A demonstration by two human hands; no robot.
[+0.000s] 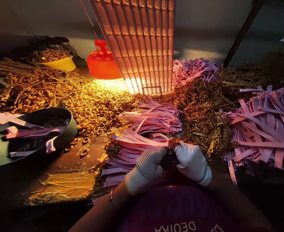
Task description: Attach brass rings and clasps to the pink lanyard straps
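Two hands: meeting just this side of the nearest pink strap stack, low in the middle of the view, both gloved.
Left hand (146,167): closing in a dotted knit glove, fingers curled narrow around something dark at the stack's near edge; what exactly is being pinched, cannot tell.
Right hand (191,161): wearing a plain white glove, curling tight against the left one, thumb pressing toward a small brass clasp (174,141) at the strap end.
Pink strap in work (142,139): lying with its long axis running left to right, its clasp end pointing at the hands, its free end trailing away to the left across the stack.
Nearer hand: right one sitting closest to the clasp, left one closest to the strap's flat length.
Pink strap stack (151,120): fanning out directly beyond the hands, touching the strap in work.
Brass ring heap (91,103): glowing left of the stack, spreading under the lamp light.
Dark clasp heap (202,106): lying right of the stack, just beyond the right hand.
Round pan (69,130): resting well left of the stack, holding a few straps.
Red lamp (103,61): hanging beyond the stack, left of the ribbed panel (142,42).
Tabletop (66,164): showing dark between pan and stack.
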